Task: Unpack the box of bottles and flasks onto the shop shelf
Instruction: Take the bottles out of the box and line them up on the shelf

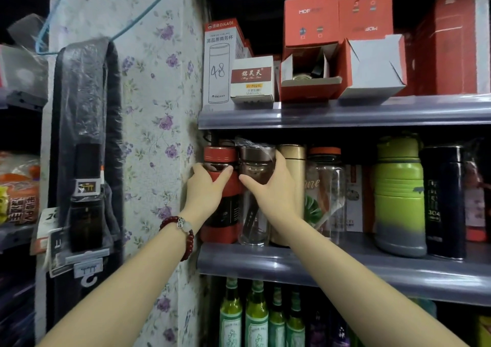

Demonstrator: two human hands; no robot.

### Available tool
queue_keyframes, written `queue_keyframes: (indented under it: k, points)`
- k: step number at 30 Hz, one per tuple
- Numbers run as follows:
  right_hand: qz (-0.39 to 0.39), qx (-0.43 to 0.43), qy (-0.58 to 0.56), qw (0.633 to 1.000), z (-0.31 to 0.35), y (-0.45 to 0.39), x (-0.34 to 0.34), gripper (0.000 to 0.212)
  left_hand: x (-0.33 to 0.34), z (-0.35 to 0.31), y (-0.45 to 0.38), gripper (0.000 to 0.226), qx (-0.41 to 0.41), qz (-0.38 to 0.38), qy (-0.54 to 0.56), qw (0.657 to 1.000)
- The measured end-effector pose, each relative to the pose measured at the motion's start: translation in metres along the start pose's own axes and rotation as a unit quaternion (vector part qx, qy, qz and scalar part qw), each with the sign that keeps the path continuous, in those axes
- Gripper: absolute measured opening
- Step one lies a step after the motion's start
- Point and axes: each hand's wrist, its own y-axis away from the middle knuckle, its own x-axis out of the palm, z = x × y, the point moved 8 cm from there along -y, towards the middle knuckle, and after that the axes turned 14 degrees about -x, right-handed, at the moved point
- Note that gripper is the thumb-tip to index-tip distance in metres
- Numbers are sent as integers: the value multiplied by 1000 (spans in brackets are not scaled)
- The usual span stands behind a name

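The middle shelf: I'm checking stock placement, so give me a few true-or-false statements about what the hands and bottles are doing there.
1. The left hand grips the red-capped bottle at the shelf's far left. True.
2. The right hand holds the green flask. False: it wraps the clear glass bottle beside the red one; the green flask stands untouched further right.
3. A gold flask stands just right of the clear glass bottle. True.
4. The box marked 48 sits on the middle shelf. False: it stands on the shelf above.
5. Green glass bottles stand on the shelf below. True.
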Motion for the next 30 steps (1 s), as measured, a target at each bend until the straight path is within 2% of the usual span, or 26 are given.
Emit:
queue_keyframes:
  k: [4, 7, 10, 15, 17, 19, 22, 30]
  points:
    - [19, -8, 19, 1000, -1, 4, 0, 98, 3, -2, -2, 38, 15, -11, -24, 1000]
    - [36, -6, 27, 999, -6, 20, 9, 106, 2, 3, -4, 44, 14, 7, -44, 999]
    - [30, -11, 47, 998, -12, 39, 16, 102, 3, 9, 1, 40, 35, 25, -65, 997]
    - [9, -7, 61, 998, -13, 48, 16, 97, 2, 12, 6, 40, 67, 11, -33, 997]
    - [12, -9, 79, 997, -12, 47, 17, 97, 2, 15, 13, 48, 97, 7, -36, 995]
    - [15, -7, 100, 995, -12, 46, 19, 98, 1, 21, 21, 64, 123, -9, -54, 991]
    - [20, -4, 134, 991, -10, 43, 22, 98, -1, 28, 27, 81, 129, -35, -76, 988]
    - [80, 1, 226, 971, -7, 30, 28, 99, -5, 30, 45, 75, 155, -97, -116, 976]
